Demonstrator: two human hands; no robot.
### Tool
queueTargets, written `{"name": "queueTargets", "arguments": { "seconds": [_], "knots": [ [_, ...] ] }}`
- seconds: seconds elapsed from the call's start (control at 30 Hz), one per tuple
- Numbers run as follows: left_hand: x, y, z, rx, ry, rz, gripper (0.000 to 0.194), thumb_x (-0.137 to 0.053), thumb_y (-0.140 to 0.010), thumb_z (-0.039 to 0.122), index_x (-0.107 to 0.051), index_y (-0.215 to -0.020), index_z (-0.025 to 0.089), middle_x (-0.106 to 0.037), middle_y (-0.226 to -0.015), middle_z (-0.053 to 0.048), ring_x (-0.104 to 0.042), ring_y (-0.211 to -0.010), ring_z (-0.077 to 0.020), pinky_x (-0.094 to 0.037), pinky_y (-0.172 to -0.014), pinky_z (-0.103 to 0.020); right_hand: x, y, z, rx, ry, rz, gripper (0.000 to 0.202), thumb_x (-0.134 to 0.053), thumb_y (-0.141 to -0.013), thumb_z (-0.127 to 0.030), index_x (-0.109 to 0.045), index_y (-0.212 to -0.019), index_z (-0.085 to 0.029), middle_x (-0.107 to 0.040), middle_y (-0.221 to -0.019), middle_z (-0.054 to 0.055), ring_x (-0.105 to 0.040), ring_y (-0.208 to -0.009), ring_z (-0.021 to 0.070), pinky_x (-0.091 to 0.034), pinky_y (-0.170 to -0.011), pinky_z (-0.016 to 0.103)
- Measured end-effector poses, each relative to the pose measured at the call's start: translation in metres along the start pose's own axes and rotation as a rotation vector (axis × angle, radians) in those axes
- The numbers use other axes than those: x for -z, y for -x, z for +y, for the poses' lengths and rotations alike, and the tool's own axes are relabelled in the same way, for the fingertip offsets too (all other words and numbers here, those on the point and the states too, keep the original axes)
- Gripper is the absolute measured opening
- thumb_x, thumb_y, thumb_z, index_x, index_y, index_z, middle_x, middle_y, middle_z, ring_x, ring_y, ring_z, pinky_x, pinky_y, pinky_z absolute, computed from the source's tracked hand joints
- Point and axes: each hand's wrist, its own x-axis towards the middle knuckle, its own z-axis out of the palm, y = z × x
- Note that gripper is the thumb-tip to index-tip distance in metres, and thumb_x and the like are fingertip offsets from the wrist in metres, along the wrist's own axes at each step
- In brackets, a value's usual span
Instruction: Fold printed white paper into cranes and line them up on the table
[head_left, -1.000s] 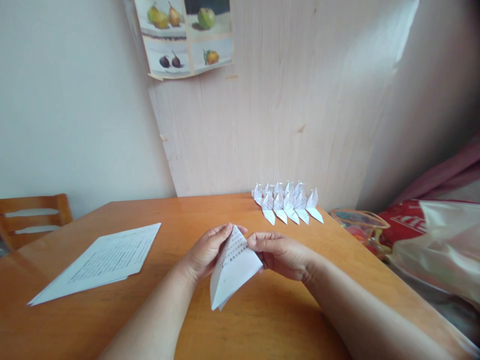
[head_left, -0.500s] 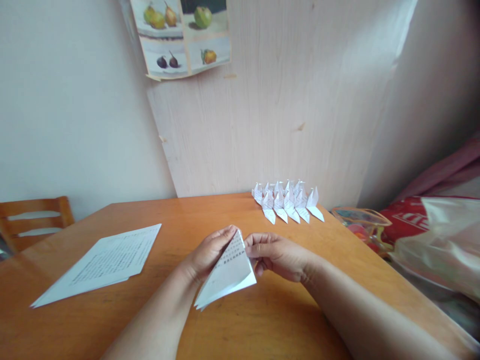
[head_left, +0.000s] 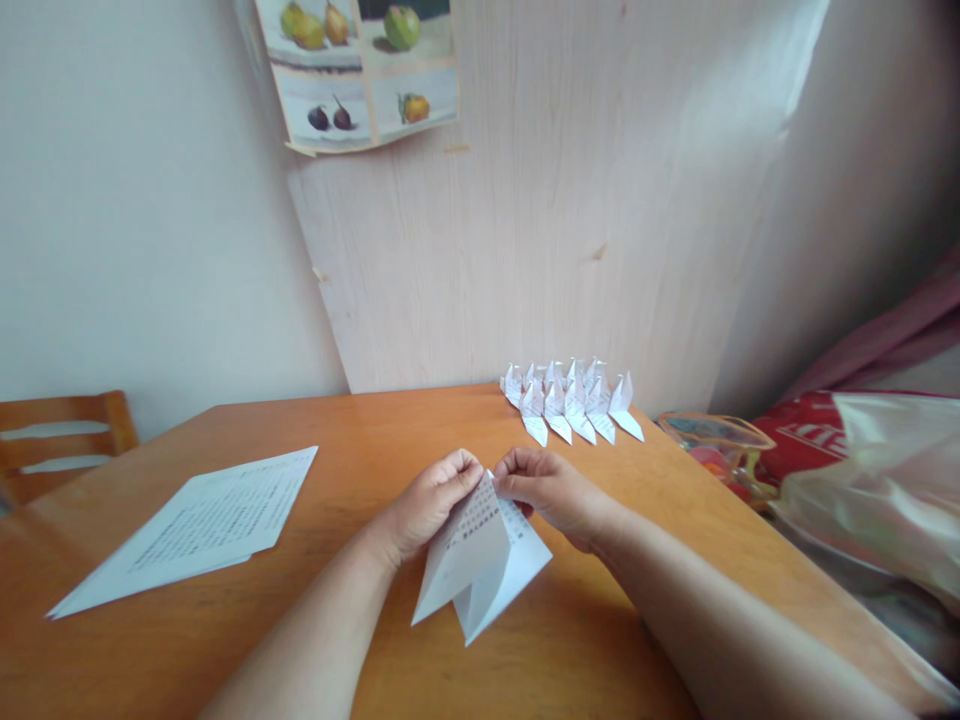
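Observation:
A printed sheet of folded paper hangs between my hands, its point at the top and its flaps spread apart below. My left hand pinches it near the top point, thumb and fingers closed on the left edge. On the other side my right hand grips the paper close to the same point, fingertips partly hidden behind it. Beyond my hands, several folded paper figures stand in rows at the table's back right.
A stack of printed sheets lies on the wooden table at the left. A wooden chair stands past the left edge. Plastic bags and a clear container sit beyond the right edge. Fruit pictures hang on the wall.
The folded paper has opened out, with its lower flaps now spread apart. My right hand has moved up to the top point. The view has shifted slightly.

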Motion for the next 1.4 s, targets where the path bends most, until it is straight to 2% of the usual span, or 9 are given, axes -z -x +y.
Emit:
{"name": "queueTargets", "arguments": {
  "seconds": [0.17,0.33,0.5,0.63,0.77,0.97,1.1,1.27,1.4],
  "knots": [
    [-0.001,0.001,0.002,-0.002,0.029,0.001,0.028,-0.060,-0.090,0.046,-0.050,-0.086,0.020,-0.051,-0.071,0.004,-0.047,-0.064,-0.0098,-0.036,-0.062,-0.022,-0.003,0.000,-0.002,0.037,0.076,0.047,0.013,-0.066,-0.075,-0.027,-0.056,-0.077,-0.019,-0.051,-0.063,-0.004,-0.045,-0.057,0.0101,-0.033,-0.053,0.024],
    [0.001,0.002,0.005,-0.039,0.006,0.008,0.025,-0.062,-0.089,0.043,-0.057,-0.086,0.019,-0.056,-0.077,0.002,-0.052,-0.071,-0.0112,-0.040,-0.070,-0.023,-0.005,0.000,-0.005,0.025,0.108,0.083,0.014,-0.063,-0.073,-0.030,-0.055,-0.072,-0.018,-0.050,-0.060,-0.004,-0.044,-0.054,0.0101,-0.032,-0.052,0.025],
    [0.001,0.003,0.010,-0.021,0.096,-0.084,0.038,-0.058,-0.091,0.048,-0.063,-0.116,0.020,-0.066,-0.111,-0.009,-0.060,-0.103,-0.0237,-0.043,-0.090,-0.035,0.002,-0.004,-0.004,-0.016,-0.019,0.242,0.016,-0.062,-0.074,-0.029,-0.051,-0.068,-0.019,-0.047,-0.054,-0.005,-0.042,-0.050,0.0096,-0.029,-0.049,0.024],
    [0.007,0.003,0.009,-0.047,0.128,-0.041,0.053,-0.052,-0.090,0.059,-0.063,-0.124,0.019,-0.059,-0.133,-0.012,-0.048,-0.127,-0.0316,-0.034,-0.106,-0.043,0.010,-0.008,-0.004,-0.059,-0.154,0.330,0.018,-0.064,-0.072,-0.029,-0.050,-0.067,-0.019,-0.050,-0.055,-0.004,-0.044,-0.049,0.0102,-0.030,-0.048,0.025],
    [0.010,0.003,0.008,-0.076,0.266,-0.025,0.054,-0.051,-0.090,0.057,-0.059,-0.130,0.021,-0.050,-0.144,-0.012,-0.040,-0.135,-0.0338,-0.032,-0.108,-0.046,0.015,-0.012,-0.002,-0.081,-0.336,0.331,0.016,-0.066,-0.069,-0.027,-0.052,-0.067,-0.019,-0.055,-0.060,0.000,-0.050,-0.053,0.0134,-0.037,-0.050,0.027],
    [0.007,0.008,0.021,-0.144,0.398,-0.117,0.054,-0.065,-0.076,0.033,-0.058,-0.129,0.022,-0.059,-0.132,-0.010,-0.050,-0.125,-0.0311,-0.041,-0.100,-0.040,0.022,-0.020,0.001,-0.157,-0.484,0.220,0.010,-0.059,-0.072,-0.026,-0.058,-0.071,-0.017,-0.061,-0.067,0.005,-0.056,-0.061,0.0165,-0.043,-0.057,0.028],
    [0.005,0.007,0.021,-0.128,0.326,-0.073,0.052,-0.070,-0.075,0.023,-0.059,-0.126,0.023,-0.063,-0.125,-0.009,-0.056,-0.115,-0.0274,-0.043,-0.093,-0.036,0.021,-0.019,0.001,-0.143,-0.436,0.245,0.011,-0.059,-0.072,-0.029,-0.056,-0.071,-0.018,-0.061,-0.068,0.005,-0.056,-0.061,0.0169,-0.043,-0.057,0.028],
    [0.003,-0.002,0.008,-0.081,0.193,0.084,0.041,-0.074,-0.078,0.027,-0.065,-0.118,0.019,-0.065,-0.122,-0.011,-0.060,-0.111,-0.0262,-0.044,-0.092,-0.036,0.013,-0.013,0.001,-0.049,-0.303,0.332,0.019,-0.067,-0.072,-0.033,-0.053,-0.071,-0.019,-0.056,-0.061,0.000,-0.050,-0.054,0.0142,-0.035,-0.051,0.027],
    [0.002,-0.007,0.001,-0.073,0.311,0.090,0.040,-0.074,-0.079,0.034,-0.068,-0.114,0.015,-0.069,-0.117,-0.015,-0.064,-0.104,-0.0303,-0.048,-0.090,-0.043,0.007,-0.009,-0.001,-0.009,-0.287,0.283,0.024,-0.070,-0.074,-0.035,-0.052,-0.074,-0.019,-0.056,-0.064,-0.001,-0.050,-0.057,0.0123,-0.036,-0.056,0.026]
  ]
}}
